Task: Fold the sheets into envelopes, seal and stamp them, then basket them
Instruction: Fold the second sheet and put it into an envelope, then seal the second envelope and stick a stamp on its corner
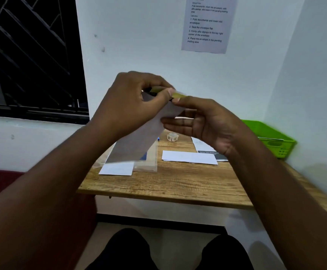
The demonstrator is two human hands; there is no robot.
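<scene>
- Above the light wooden table (170,184), both hands hold a long white paper envelope (139,137) up in the air, tilted, its lower end hanging just over the tabletop.
- Left hand (131,102) pinches a small yellowish strip (175,94) at the envelope's top edge between thumb and fingers.
- Right hand (203,123) is nearly flat, fingers straight, touching the envelope's right side.
- Green plastic basket (272,139) sits at the table's far right; a small stamp roll (172,137) and a white folded sheet (190,157) lie between.

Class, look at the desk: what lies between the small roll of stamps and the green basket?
In the head view, printed sheets lie on the wooden table between the stamp roll and the green basket; the right hand, held above, hides part of that stretch.
</scene>
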